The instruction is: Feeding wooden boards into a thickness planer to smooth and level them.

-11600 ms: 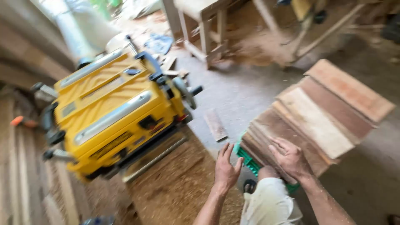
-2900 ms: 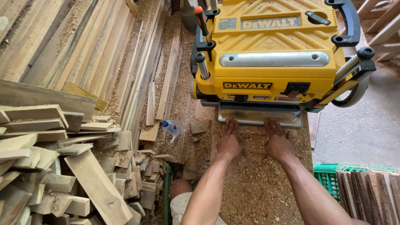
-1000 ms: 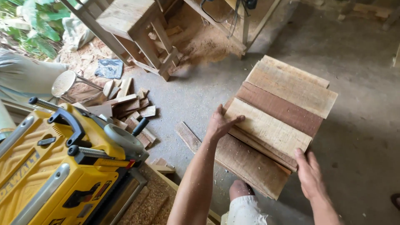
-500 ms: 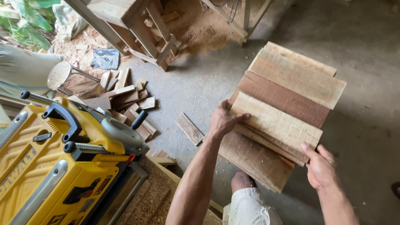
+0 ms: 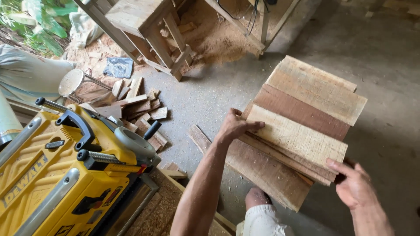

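Since half a second ago our right hand (image 5: pixel 356 188) has slid up to the near end of the top board (image 5: pixel 297 140), and our left hand (image 5: pixel 234 126) clamps its far end, so both grips close on this pale, rough-sawn plank. It lies atop the stack of boards (image 5: pixel 302 109) (reddish and tan, flat, rectangular) on the dusty concrete floor (image 5: pixel 385 48). We see the yellow planer (image 5: pixel 61 175) left, with offcuts (image 5: pixel 140 109) and sawdust (image 5: pixel 214 39) beyond.

label: dark raised lettering strip on yellow planer (image 5: pixel 52 175) top, lower left | pkgs: poss. grey-blue bag (image 5: pixel 117 67) on floor, upper left, unclear | screens/signs: none
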